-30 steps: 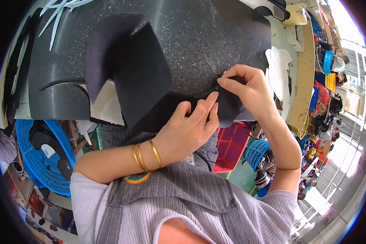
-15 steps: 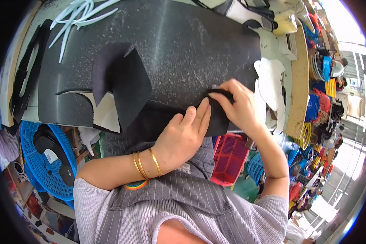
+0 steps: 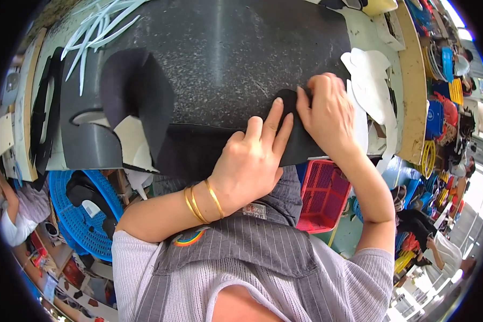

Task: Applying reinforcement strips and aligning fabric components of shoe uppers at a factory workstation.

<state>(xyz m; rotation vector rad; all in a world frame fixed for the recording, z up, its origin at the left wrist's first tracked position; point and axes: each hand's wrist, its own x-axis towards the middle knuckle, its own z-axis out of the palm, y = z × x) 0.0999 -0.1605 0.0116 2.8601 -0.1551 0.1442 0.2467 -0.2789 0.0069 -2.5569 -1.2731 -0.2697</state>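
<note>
Both hands have shifted rightward along the near edge of the black sheet [image 3: 236, 64] since the earlier frame.

Left hand [image 3: 252, 161] now lies flat, fingers together and extended, pressing the dark fabric piece [image 3: 198, 150] against the table [image 3: 413, 80] edge, holding nothing pinched. Right hand [image 3: 327, 112] has its grip closed on the fabric's rounded upper corner, fingertips curled over it. Two gold bangles [image 3: 201, 201] circle the left wrist. White strips [image 3: 91, 37] lie at the table's far left; a red basket [image 3: 324, 196] and a blue basket [image 3: 86, 214] sit below.
</note>
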